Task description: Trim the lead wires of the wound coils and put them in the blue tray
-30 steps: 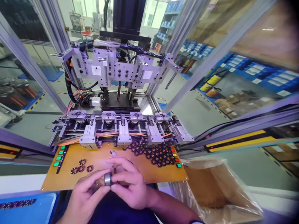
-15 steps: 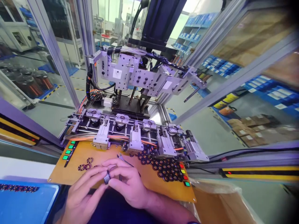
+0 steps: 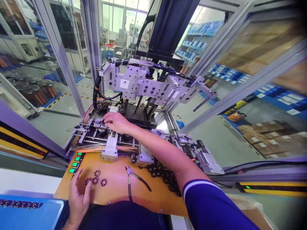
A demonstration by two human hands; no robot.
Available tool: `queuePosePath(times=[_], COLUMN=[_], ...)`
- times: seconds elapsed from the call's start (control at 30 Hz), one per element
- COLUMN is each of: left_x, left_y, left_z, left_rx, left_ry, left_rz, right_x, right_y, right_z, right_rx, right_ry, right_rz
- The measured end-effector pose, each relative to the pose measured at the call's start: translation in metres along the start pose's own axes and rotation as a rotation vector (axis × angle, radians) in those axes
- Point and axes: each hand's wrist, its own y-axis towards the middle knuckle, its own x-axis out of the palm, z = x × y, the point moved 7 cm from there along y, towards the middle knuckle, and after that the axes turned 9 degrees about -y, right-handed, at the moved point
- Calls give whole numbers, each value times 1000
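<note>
At the near left, a blue tray (image 3: 31,220) carries a row of dark wound rings (image 3: 20,203). Right of it, green push buttons (image 3: 74,164) line the left edge of the orange work board (image 3: 115,191). The left hand (image 3: 79,199) is over the board's near left part, thumb and fingers spread, holding nothing that shows. Its thumb is right by the nearest of four copper-wound ring cores (image 3: 95,180) lying on the board; contact cannot be told.

Farther off, the right hand (image 3: 116,122) reaches across to the leftmost clamping fixture (image 3: 98,123), its fingers bent together at the top. They hide whether a part is pinched there, so its grip cannot be told. The step in hand looks like fingertip work at that fixture's top; I judge the next move calls for careful alignment there.

Under the right forearm, diagonal cutters (image 3: 129,171) lie on the board with handles apart. Farther right, a pile of dark ring cores (image 3: 169,180) is partly hidden by the arm.
</note>
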Motion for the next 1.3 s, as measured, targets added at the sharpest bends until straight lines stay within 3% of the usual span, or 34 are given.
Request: queuePosePath(times=[0.1,0.23,0.7,1.13,1.23,1.3], left_x=[6,10,15,15,15,13], left_y=[-7,-9,-6,-5,-1,3], left_z=[-16,-22,-26,-23,-19,-17], left_rx=[-92,-137,-139,-139,-131,-136], left_ry=[-15,-37,-36,-22,-14,-8], left_rz=[12,14,-24,-8,5,13], right_x=[22,39,49,48,33,8], right_y=[20,25,34,3,-3,-24], right_z=[8,13,12,1,-12,-27], right_rx=[-31,-57,6,-87,-81,-70], right_ry=[-86,-183,-473,-542,-540,-533], right_rz=[-80,-140,-269,-283,-227,-97])
